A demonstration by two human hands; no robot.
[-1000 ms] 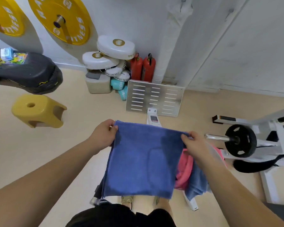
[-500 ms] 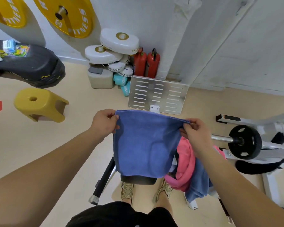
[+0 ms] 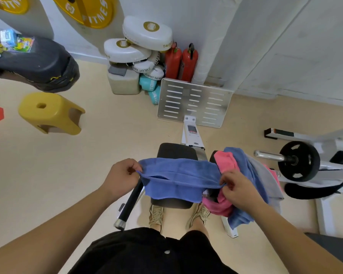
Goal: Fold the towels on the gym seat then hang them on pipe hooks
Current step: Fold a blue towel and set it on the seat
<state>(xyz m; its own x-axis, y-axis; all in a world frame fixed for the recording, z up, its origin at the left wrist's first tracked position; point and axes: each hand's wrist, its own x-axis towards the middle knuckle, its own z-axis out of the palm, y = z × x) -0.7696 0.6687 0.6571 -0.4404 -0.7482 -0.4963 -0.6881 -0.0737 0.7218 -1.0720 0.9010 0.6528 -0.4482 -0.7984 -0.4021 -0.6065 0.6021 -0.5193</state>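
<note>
In the head view, your left grip pinches the left end of the blue towel and your right grip pinches its right end. Together they stretch it taut over the black gym seat, probably so the layers lie flat and the fold comes out square. The heap of pink and blue towels sits just right of the seat, handy for the next turn. No pipe hooks are in view.
</note>
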